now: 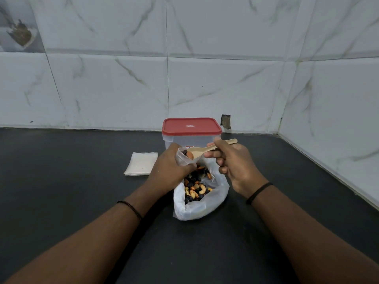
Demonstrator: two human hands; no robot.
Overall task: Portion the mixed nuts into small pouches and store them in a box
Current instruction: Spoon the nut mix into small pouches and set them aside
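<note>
A large clear plastic bag [215, 198] lies open on the black counter, holding mixed nuts [195, 188]. Above it, my left hand [171, 171] grips a small clear pouch [187, 159] with its mouth held open. My right hand [231, 162] holds a wooden spoon [207, 150] by the handle. The spoon's bowl is tipped at the pouch mouth, and a few nuts sit there. Behind the hands stands a clear plastic box with a red lid [191, 127], which is on.
A stack of empty small pouches [140, 163] lies flat on the black counter [71, 181], left of the box. Marble-patterned tiled walls rise behind and on the right, meeting in a corner at the back right.
</note>
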